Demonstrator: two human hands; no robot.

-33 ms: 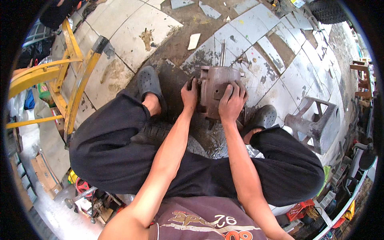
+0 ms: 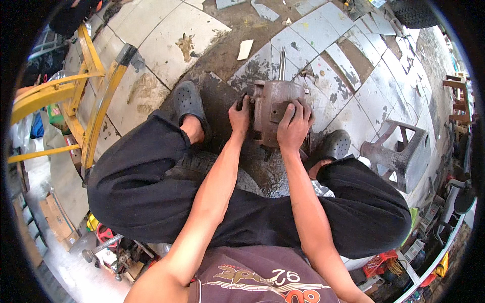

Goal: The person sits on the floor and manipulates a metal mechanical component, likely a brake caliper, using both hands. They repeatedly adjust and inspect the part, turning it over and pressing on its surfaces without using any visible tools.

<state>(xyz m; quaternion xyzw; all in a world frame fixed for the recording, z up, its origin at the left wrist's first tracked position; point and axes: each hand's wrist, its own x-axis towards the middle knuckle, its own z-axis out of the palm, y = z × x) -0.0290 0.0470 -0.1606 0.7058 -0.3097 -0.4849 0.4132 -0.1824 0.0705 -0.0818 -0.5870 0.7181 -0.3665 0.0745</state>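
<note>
A brown, heavy metal casing (image 2: 266, 108), like a gearbox or pump housing, is on the wet, dirty floor between my feet. A bare steel shaft (image 2: 282, 65) sticks out of its far end. My left hand (image 2: 240, 117) presses against its left side, the fingers curled at the edge and partly hidden. On the upper right part of the casing lies my right hand (image 2: 296, 125), its fingers bent over the surface beside a flat plate with a small hole. Both hands are dark with grime. The underside of the casing is out of sight.
A yellow metal frame (image 2: 96, 108) stands at the left. To the right, beyond my right shoe (image 2: 335, 145), is a grey plastic stool (image 2: 404, 154). Broken floor tiles (image 2: 323, 30) lie ahead. Tools and boxes clutter both lower sides, and a tyre (image 2: 415, 12) is at the far right.
The whole view has shifted very slightly, with the casing, shoes and stool a little higher in the picture. Both hands keep the same hold on the casing.
</note>
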